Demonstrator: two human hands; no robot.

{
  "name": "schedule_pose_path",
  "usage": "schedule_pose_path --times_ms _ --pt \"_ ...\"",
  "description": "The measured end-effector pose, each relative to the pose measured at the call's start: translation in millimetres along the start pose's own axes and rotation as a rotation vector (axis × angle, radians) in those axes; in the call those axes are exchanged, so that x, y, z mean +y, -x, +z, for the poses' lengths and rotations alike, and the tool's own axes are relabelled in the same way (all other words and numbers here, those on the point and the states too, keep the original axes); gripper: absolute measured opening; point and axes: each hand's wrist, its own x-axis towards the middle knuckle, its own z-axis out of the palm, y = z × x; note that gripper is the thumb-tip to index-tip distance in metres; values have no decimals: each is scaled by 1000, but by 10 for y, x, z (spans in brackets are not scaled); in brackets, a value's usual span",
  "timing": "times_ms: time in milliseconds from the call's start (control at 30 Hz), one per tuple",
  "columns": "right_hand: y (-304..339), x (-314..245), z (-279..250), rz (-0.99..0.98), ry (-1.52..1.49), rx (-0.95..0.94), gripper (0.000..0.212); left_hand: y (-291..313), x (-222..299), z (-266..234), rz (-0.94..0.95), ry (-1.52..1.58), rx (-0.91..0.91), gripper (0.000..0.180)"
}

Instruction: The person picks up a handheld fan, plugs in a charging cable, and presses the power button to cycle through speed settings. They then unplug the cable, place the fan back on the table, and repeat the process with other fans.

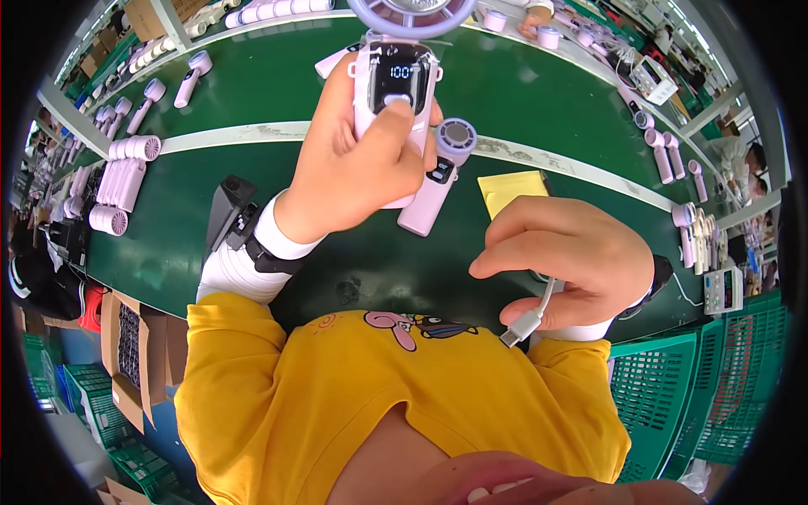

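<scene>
My left hand [341,172] is wrapped round a pale purple handheld fan [364,101], raised above the bench. The thumb presses on the button below its lit display, and the round fan head is cut off by the top of the view. Behind my left fingers, a second purple handheld fan [427,198] lies on the green bench, its small display facing up. My right hand [581,252] holds a white charging cable [523,326] near its plug, with the metal tip pointing down and left. Just beyond that hand lies a yellow paper pad [512,188], partly covered by it.
Several purple fans [124,181] are stacked at the left of the bench [194,223]. More fans [665,158] and a bench power supply [722,290] stand at the right. Another person's hand [536,21] shows at the far side. Green crates [652,396] sit at lower right.
</scene>
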Motion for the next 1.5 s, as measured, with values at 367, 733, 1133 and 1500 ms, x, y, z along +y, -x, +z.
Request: schedule_pose_path --times_ms 367,733,1133,1500 --pt "-25 4 -5 9 34 -11 36 -81 4 -109 -57 -22 9 34" --pt "-13 -93 -71 -14 13 -99 36 -84 26 -368 -231 5 21 35" --pt "-170 -49 -69 100 -41 -172 38 154 198 -676 -200 -103 28 29" --pt "-332 -31 36 207 -45 -53 31 146 121 -595 -266 -36 -54 32"
